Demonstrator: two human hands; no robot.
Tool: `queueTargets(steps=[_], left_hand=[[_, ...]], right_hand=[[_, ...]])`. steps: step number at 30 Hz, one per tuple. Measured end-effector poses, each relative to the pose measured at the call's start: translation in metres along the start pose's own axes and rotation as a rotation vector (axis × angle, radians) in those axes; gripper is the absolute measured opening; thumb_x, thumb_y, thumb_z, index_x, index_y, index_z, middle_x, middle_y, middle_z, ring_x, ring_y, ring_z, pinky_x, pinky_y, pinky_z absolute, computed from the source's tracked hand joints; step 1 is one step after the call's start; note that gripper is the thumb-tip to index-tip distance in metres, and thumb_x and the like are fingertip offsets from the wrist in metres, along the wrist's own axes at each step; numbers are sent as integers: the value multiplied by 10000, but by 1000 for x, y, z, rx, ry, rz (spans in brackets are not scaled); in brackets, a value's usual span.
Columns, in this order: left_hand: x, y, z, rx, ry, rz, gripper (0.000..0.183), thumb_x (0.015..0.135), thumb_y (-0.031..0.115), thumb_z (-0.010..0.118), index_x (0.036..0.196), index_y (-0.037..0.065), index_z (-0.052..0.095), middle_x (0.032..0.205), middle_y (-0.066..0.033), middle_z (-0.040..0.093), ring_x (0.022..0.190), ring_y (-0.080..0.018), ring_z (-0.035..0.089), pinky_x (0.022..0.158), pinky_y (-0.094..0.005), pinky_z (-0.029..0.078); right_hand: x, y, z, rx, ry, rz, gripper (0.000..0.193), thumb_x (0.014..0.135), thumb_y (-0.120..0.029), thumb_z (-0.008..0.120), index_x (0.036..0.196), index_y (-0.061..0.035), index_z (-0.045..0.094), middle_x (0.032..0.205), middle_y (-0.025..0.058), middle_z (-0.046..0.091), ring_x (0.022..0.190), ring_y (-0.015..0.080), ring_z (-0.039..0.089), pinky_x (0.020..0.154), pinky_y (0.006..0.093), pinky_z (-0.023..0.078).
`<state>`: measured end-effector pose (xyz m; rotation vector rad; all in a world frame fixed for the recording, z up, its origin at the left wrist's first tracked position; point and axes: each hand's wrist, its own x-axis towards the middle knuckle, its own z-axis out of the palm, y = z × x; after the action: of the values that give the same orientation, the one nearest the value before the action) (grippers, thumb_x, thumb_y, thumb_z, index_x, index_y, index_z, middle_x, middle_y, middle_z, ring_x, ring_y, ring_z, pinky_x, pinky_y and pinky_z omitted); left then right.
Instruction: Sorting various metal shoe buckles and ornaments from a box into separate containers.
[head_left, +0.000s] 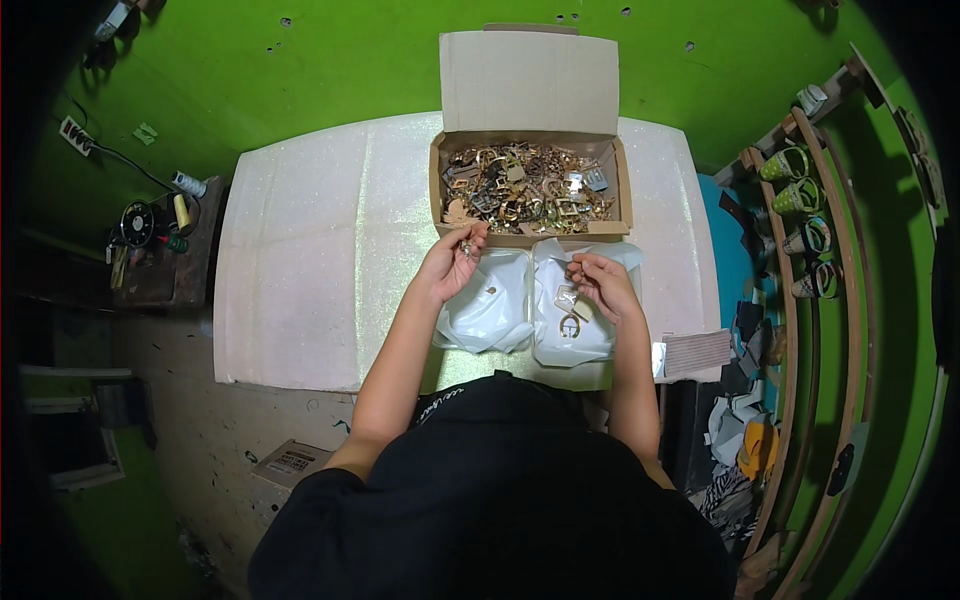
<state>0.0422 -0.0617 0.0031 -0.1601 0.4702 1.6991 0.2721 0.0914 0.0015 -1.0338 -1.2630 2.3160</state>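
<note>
An open cardboard box (435, 190) full of mixed metal buckles and fittings (530, 190) stands in front of me, its lid raised at the back. At the box's near left corner is my left hand (455, 262), fingers curled closed, with something small and shiny showing between them. My right hand (606, 284) hangs over the right bag-lined tray (560, 345), fingertips pinched; what they hold is too small to tell. Below those fingers lie a gold-coloured buckle (570, 326) and a few squarish pieces. The left bag-lined tray (480, 325) has a small brownish piece (491, 290) in it.
A pale shiny cloth (300, 250) covers the table. Striped grey-brown material (697, 353) lies at its right edge. Sandals (797, 197) hang on a wooden rack at the right, above fabric scraps (735, 430). Thread spools (188, 184) stand on a small table at the left.
</note>
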Motion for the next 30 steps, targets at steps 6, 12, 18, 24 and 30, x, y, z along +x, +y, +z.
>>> queueTargets(steps=[6, 12, 18, 24, 30], left_hand=[[-5, 2, -4, -84, 10, -14, 186, 856, 89, 423, 941, -62, 491, 759, -90, 549, 638, -140, 547, 553, -205, 500], [-9, -2, -14, -91, -73, -40, 149, 859, 107, 432, 901, -21, 496, 723, -49, 500, 613, -123, 481, 537, -205, 435], [-19, -11, -24, -111, -40, -67, 155, 861, 132, 427, 907, -4, 487, 699, -36, 490, 621, -131, 486, 549, -229, 444], [-30, -14, -21, -41, 51, -15, 201, 862, 125, 412, 984, -15, 489, 808, -77, 550, 765, -181, 557, 673, -280, 485], [-39, -15, -13, -47, -5, 10, 297, 877, 132, 307, 1072, -52, 434, 1025, -154, 531, 1011, -280, 513, 843, -367, 460]], right_hand=[[-2, 6, 0, 188, -66, 30, 246, 824, -37, 421, 1038, 72, 480, 861, 117, 571, 752, 167, 558, 638, 245, 468], [-4, 3, 11, 166, 20, -29, 268, 792, 24, 435, 1051, 93, 458, 922, 153, 547, 825, 209, 569, 720, 267, 483], [-10, 8, 58, -47, -52, 12, 288, 770, 43, 480, 1053, 92, 455, 938, 169, 545, 814, 224, 590, 703, 262, 496], [4, 26, 86, -539, -234, -5, 222, 789, -26, 460, 978, 78, 516, 829, 146, 591, 682, 180, 608, 614, 246, 494], [9, 27, 93, -769, -290, -138, 226, 787, -53, 462, 978, 32, 546, 789, 123, 603, 640, 161, 599, 590, 245, 473]])
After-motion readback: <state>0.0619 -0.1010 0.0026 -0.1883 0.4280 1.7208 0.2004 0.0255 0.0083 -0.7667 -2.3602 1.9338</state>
